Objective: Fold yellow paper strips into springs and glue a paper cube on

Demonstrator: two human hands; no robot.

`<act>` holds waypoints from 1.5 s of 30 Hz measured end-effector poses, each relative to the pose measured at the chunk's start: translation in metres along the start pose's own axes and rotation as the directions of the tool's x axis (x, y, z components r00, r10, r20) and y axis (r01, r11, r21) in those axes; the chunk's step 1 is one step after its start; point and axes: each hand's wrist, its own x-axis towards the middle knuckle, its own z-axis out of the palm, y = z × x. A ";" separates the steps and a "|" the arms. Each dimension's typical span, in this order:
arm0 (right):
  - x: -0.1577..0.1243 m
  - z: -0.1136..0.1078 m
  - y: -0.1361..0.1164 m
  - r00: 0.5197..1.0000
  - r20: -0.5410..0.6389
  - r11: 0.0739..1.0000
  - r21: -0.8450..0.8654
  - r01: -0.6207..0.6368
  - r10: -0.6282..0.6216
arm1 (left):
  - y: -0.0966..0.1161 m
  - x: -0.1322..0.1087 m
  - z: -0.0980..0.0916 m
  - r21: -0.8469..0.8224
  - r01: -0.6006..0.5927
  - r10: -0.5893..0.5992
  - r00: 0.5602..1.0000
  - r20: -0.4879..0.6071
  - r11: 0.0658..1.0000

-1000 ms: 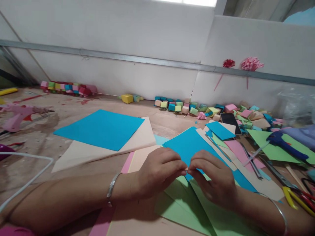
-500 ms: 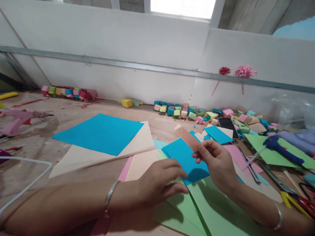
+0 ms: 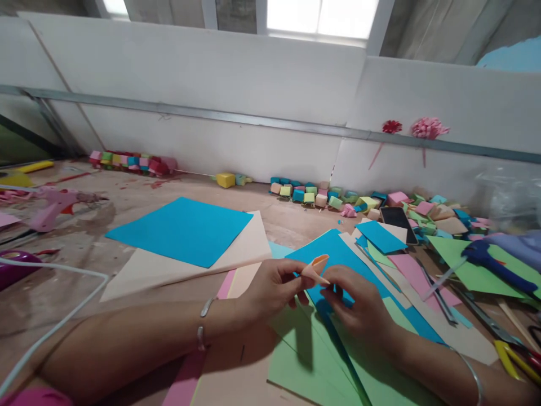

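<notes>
A small peach paper strip (image 3: 315, 268) is bent into a loop between my two hands. My left hand (image 3: 276, 282) pinches its left side with thumb and fingers. At the strip's right end, my right hand (image 3: 359, 299) has its fingertips closed on the paper. Both hands hover over blue paper (image 3: 325, 245) and green sheets (image 3: 300, 361). A large blue sheet (image 3: 181, 231) lies on a peach sheet (image 3: 143, 276) to the left of my hands.
Behind stand rows of small paper cubes (image 3: 298, 195) along the wall. To the right lie a phone (image 3: 397, 224), a blue-handled tool (image 3: 499, 265) and scissors (image 3: 507, 355). A pink glue gun (image 3: 53, 208) and its white cord (image 3: 63, 269) are at left.
My left hand has moved up and right and taken hold of the peach strip. The strip, flat in my right hand before, is now curled into a loop.
</notes>
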 end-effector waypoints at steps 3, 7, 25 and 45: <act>0.004 -0.013 -0.008 0.982 -0.164 0.995 -0.031 0.091 -0.095 | 0.000 0.003 -0.004 0.154 -0.073 0.081 0.996 -0.046 0.985; 0.006 -0.026 -0.018 0.949 -0.182 0.956 -0.188 0.226 -0.260 | -0.001 0.005 -0.008 0.308 -0.127 0.130 0.991 0.013 0.943; 0.016 -0.032 -0.024 0.997 0.035 0.998 0.007 0.062 -0.062 | -0.010 0.007 -0.015 0.606 -0.276 0.258 0.959 0.119 0.746; 0.010 -0.023 -0.023 0.998 -0.051 0.997 -0.065 0.028 -0.031 | -0.007 0.003 -0.008 0.686 -0.361 0.299 0.930 0.213 0.632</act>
